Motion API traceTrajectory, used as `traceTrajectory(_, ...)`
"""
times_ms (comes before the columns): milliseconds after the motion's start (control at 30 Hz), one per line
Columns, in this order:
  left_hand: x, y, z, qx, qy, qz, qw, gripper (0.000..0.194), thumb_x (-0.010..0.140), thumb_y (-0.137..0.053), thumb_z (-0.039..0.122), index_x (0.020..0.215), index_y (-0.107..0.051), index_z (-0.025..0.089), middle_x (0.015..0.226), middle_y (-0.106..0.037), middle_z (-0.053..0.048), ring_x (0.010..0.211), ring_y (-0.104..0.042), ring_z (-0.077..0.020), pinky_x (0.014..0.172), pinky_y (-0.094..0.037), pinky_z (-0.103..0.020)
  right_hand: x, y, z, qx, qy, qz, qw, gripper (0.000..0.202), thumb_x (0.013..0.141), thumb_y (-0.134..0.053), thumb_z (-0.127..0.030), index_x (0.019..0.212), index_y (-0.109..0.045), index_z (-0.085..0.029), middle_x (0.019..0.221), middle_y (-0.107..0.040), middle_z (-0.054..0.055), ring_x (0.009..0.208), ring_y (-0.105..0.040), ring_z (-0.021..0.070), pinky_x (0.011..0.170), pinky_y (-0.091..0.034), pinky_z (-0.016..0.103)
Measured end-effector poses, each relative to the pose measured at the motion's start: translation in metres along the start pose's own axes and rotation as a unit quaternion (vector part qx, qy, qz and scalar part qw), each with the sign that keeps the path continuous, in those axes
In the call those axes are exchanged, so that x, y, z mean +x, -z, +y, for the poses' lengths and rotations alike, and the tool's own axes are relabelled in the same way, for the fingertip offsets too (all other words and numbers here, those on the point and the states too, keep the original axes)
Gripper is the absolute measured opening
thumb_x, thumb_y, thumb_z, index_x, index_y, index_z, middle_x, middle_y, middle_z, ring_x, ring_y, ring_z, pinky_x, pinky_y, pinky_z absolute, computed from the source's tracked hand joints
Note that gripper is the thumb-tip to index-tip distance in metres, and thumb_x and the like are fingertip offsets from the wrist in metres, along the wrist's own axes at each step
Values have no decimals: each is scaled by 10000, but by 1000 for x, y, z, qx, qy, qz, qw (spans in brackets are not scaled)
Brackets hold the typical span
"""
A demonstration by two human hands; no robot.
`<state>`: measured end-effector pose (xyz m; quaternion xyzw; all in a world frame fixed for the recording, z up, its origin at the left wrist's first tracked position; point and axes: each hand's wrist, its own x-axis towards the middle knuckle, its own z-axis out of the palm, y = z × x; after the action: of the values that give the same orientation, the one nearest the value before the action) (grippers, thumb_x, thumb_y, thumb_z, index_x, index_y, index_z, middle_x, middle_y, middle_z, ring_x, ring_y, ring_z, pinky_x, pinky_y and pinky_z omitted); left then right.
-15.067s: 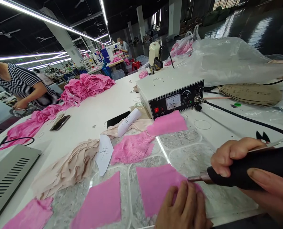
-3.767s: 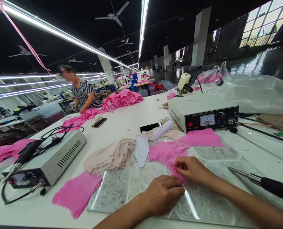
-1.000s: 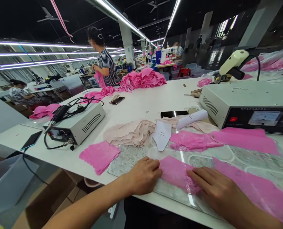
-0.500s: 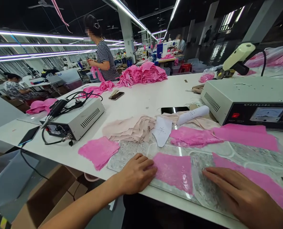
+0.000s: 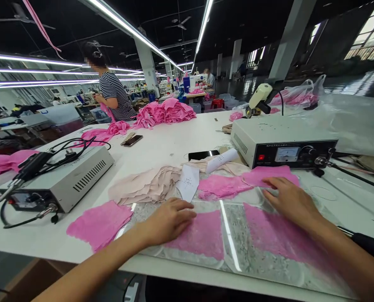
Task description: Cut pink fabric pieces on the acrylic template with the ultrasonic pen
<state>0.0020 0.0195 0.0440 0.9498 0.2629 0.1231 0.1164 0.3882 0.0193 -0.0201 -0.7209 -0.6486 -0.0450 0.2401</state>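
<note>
Reaching over the near half of the bench [image 5: 161, 144], the two hands stand apart above pink cloth. The left hand [image 5: 171, 220] lies over the far left corner of the left pink piece [image 5: 205, 237], its fingers loosely spread and slightly bent, nothing visibly pinched; whether the fingertips press the cloth cannot be told. The right hand [image 5: 289, 201] extends to the flat pink stack [image 5: 276, 170] before the control box [image 5: 287, 144], thumb parted from forefinger; contact with the top layer is likely but not certain. The left pink piece and the right pink piece [image 5: 267, 230] lie flat and separate on the marbled sheet [image 5: 235, 228] along the bench's near edge, the latter partly beneath the right forearm [image 5: 334, 239]. Toward the far edge, a rumpled pink stack [image 5: 220, 186] adjoins the flat one, with a white paper pattern [image 5: 188, 182] and a beige stack [image 5: 149, 184] further left. Such thin cloth probably handles best under light, flat fingertips: rubbing a stack's corner should part single layers, and a forearm held clear should avoid dragging the right pink piece askew.
</note>
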Motion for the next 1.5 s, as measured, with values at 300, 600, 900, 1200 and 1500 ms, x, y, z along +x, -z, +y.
traceTrajectory(300,152,-21,-20,-13,28,-14,999,251,957,-573,324,1142,-608,159,1169,-621,-82,1020,-625,-198,893,-532,-411,35,-27,5,2,-69,-114,991,239,964,-590,-348,1100,-604,-152,1079,-605,69,907,-610,181,790,-551,366)
traceTrajectory(600,232,-67,1,-7,16,-17,1000,324,948,-585,342,1218,-567,164,1238,-579,-95,1058,-607,-218,895,-530,-430,33,-32,12,32,-40,-88,995,239,969,-582,-356,1090,-609,-151,1073,-609,67,914,-611,186,800,-548,372)
traceTrajectory(900,258,-76,1,-46,-3,27,999,294,956,-574,340,1190,-580,161,1194,-600,-87,1016,-621,-202,869,-541,-408,31,-30,13,5,-46,28,999,273,954,-600,-359,1136,-591,-156,1134,-585,81,985,-593,210,839,-535,405)
traceTrajectory(1200,158,-21,-33,-112,2,44,993,183,957,-572,273,1048,-672,151,1013,-661,-58,910,-643,-157,838,-528,-319,3,-15,-1,36,142,71,987,218,928,-480,-234,996,-681,-188,960,-648,68,900,-613,224,750,-536,377)
traceTrajectory(1500,-28,6,-42,-135,18,3,991,313,1001,-452,306,1044,-740,191,909,-680,-73,786,-652,-128,736,-497,-215,-58,-2,-116,151,489,47,858,399,910,-390,-24,1170,-638,-197,1035,-681,72,931,-645,195,811,-541,339)
